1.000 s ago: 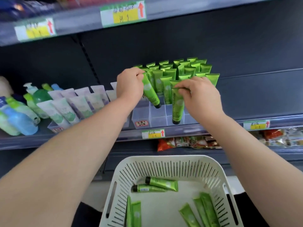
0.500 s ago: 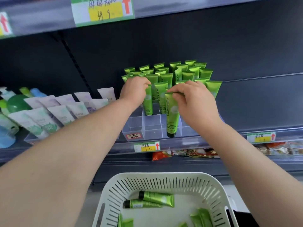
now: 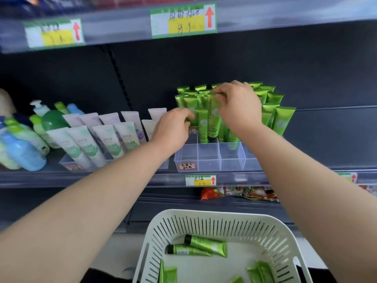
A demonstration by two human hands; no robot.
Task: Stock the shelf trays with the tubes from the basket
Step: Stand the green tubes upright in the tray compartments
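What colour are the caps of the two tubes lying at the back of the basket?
Black caps; the head view shows them best.

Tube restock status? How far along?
Done: back rows of the clear tray hold upright green tubes. In hand: right hand pinches a Chamomile tube upright in the tray; left hand at neighbouring tubes, grip unclear. Left: front compartments empty; several loose tubes lie in the basket.

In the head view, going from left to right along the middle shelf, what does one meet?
Blue and green bottles → pale tubes → left hand → green tube that the right hand pinches → right hand.
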